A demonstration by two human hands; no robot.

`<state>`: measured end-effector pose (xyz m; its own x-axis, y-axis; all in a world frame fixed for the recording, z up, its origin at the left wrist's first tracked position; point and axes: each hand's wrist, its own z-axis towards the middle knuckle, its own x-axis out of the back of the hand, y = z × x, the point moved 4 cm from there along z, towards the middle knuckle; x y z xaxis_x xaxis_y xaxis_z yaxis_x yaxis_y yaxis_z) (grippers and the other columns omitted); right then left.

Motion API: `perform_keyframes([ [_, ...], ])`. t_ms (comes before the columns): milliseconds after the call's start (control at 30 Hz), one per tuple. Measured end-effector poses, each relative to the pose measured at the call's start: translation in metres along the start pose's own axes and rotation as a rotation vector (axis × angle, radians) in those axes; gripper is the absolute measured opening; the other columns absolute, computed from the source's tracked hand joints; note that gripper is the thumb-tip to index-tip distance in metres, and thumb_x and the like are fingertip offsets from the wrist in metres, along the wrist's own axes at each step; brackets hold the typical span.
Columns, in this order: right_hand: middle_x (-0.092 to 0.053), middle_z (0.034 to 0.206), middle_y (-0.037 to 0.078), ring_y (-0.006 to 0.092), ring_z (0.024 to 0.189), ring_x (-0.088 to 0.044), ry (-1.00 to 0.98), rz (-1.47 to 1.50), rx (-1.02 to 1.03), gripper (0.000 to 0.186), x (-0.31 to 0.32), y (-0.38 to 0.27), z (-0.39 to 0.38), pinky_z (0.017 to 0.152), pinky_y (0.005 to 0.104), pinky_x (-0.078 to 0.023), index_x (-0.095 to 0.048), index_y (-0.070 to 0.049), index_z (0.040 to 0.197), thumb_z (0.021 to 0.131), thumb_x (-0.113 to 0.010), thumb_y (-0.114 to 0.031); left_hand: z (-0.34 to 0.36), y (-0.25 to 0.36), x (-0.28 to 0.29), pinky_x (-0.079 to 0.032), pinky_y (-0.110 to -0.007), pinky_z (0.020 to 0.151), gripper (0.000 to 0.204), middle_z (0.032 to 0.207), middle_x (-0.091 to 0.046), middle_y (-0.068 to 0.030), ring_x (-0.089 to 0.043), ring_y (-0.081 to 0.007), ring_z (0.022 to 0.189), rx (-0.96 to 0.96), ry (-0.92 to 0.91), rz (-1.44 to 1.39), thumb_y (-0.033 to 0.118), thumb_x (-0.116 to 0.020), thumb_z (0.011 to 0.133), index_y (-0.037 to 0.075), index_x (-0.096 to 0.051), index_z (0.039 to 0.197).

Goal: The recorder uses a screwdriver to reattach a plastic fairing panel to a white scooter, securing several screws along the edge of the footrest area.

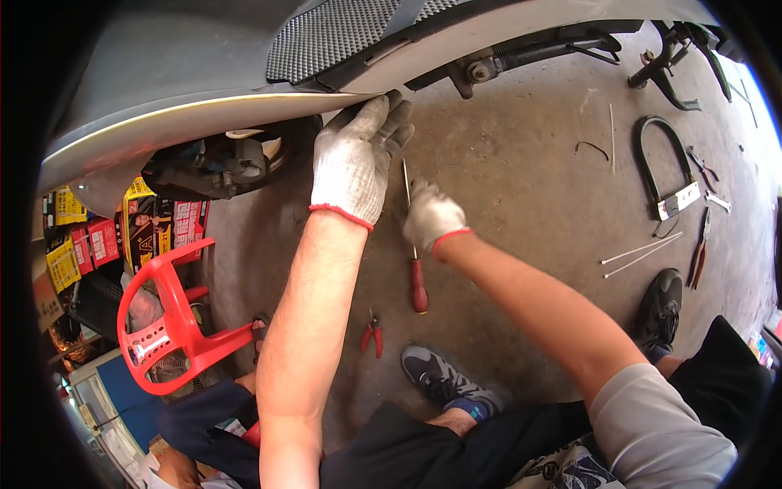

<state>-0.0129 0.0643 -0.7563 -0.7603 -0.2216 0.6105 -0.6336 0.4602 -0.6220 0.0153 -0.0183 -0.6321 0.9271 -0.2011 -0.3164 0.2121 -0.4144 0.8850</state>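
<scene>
My left hand (352,163), in a pale knit glove with a red cuff, reaches up to the lower edge of the scooter's grey body panel (204,114). Its fingers are stretched out and touch that edge; it holds nothing that I can see. My right hand (436,216), also gloved, is smeared by motion in front of a long screwdriver (419,289) with a red handle. The hand hides part of the shaft, and whether it grips anything is unclear. Small red-handled cutters (372,336) lie on the floor nearer to me.
Cable ties (643,254), a black U-lock (648,159), pliers (700,244) and a small wrench (717,201) lie on the concrete at right. The scooter's stand (672,69) is at the far right. A red plastic chair (175,326), boxes (163,224) and a seated person (208,428) are at left.
</scene>
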Motion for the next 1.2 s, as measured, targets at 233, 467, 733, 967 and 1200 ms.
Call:
perform_keyframes([
  [233, -0.059, 0.128, 0.022, 0.0333, 0.106, -0.069, -0.013, -0.122, -0.043, 0.055, -0.048, 0.010, 0.006, 0.084, 0.0449, -0.058, -0.038, 0.001, 0.143, 0.091, -0.053, -0.006, 0.008, 0.000, 0.001, -0.050, -0.040, 0.086, 0.030, 0.113, -0.067, -0.0110, -0.066, -0.0247, 0.099, 0.015, -0.041, -0.006, 0.009, -0.065, 0.095, 0.002, -0.060, 0.123],
  [467, -0.071, 0.102, 0.015, 0.0315, 0.096, -0.069, 0.334, 0.694, -0.056, 0.027, -0.019, 0.061, -0.013, 0.087, 0.0422, -0.053, -0.066, -0.011, 0.117, 0.093, -0.055, -0.014, 0.011, -0.002, 0.002, -0.050, -0.039, 0.086, 0.027, 0.112, -0.067, -0.0089, -0.066, -0.0230, 0.099, 0.024, -0.041, -0.015, 0.007, -0.065, 0.094, 0.003, -0.062, 0.120],
  [733, -0.059, 0.074, 0.002, 0.0120, 0.070, -0.055, 0.265, 1.220, 0.011, 0.022, 0.037, 0.024, -0.049, 0.067, 0.0293, -0.046, -0.070, -0.003, 0.103, 0.096, -0.055, -0.017, 0.009, 0.005, 0.003, -0.044, -0.032, 0.075, 0.025, 0.109, -0.068, -0.0072, -0.065, -0.0189, 0.097, -0.030, -0.058, 0.071, 0.006, -0.065, 0.093, 0.004, -0.063, 0.118],
  [967, -0.056, 0.073, -0.002, 0.0050, 0.061, -0.046, 0.314, 1.171, 0.095, 0.020, 0.052, 0.016, -0.044, 0.055, 0.0228, -0.038, -0.069, -0.003, 0.104, 0.098, -0.054, -0.013, 0.010, 0.004, 0.004, -0.043, -0.034, 0.080, 0.026, 0.107, -0.068, -0.0065, -0.064, -0.0219, 0.096, -0.044, -0.072, 0.057, 0.009, -0.065, 0.095, 0.003, -0.064, 0.120],
  [1200, -0.056, 0.073, -0.002, 0.0053, 0.062, -0.047, 0.323, 1.144, 0.080, 0.019, 0.055, 0.015, -0.045, 0.056, 0.0231, -0.038, -0.070, -0.003, 0.103, 0.097, -0.054, -0.012, 0.007, 0.006, 0.001, -0.044, -0.033, 0.076, 0.022, 0.104, -0.068, -0.0060, -0.064, -0.0176, 0.090, -0.023, -0.060, 0.044, 0.004, -0.064, 0.093, 0.004, -0.064, 0.115],
])
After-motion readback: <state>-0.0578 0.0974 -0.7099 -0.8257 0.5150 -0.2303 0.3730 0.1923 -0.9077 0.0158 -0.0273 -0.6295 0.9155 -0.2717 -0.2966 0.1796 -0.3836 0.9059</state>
